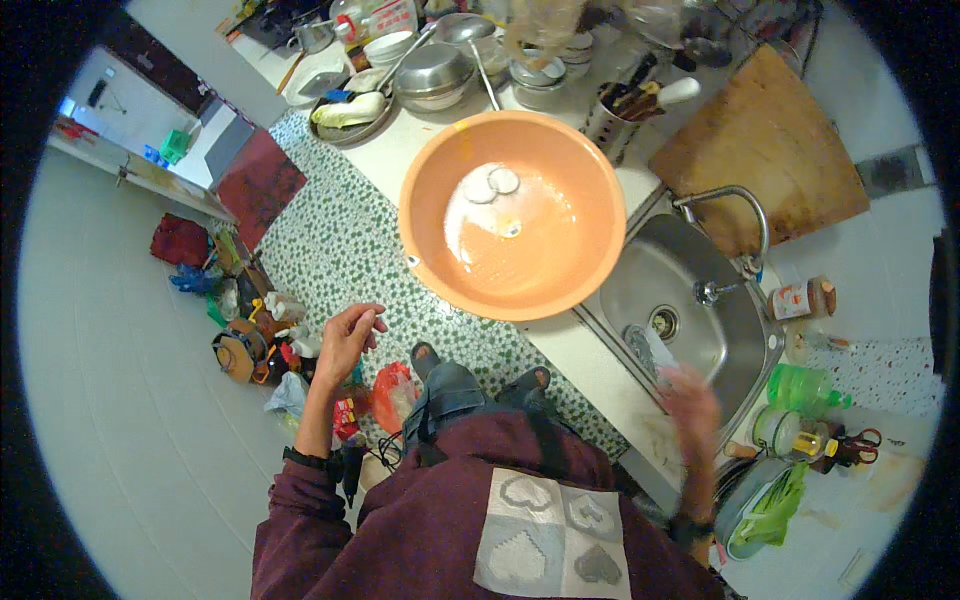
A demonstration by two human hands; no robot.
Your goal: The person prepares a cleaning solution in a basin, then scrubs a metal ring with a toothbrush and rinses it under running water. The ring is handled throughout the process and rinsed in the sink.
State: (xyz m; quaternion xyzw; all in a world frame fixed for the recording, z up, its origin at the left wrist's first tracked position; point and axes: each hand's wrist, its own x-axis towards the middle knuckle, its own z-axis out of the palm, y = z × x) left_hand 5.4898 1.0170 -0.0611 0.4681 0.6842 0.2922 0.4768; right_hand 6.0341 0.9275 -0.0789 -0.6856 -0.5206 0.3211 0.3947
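Note:
My left hand (349,341) hangs in the air over the tiled floor, fingers loosely bent with nothing in them. My right hand (688,405), blurred, is over the near rim of the stainless steel sink (701,330). A pale strip (660,351) reaches from its fingertips into the sink; blur hides whether I grip it. Beside the strip, a grey mesh-like thing (637,346) lies in the sink. A large orange plastic basin (510,289) stands on the counter left of the sink. Two round white discs (491,185) overlap on its wet, shiny bottom.
A curved faucet (739,195) rises behind the sink, before a wooden board (765,165). Lidded metal bowls (435,75) and a pan with a pale vegetable (349,112) stand behind the basin. Bottles (802,386) and scissors (862,446) line the right side. Bags (394,394) crowd the floor at left.

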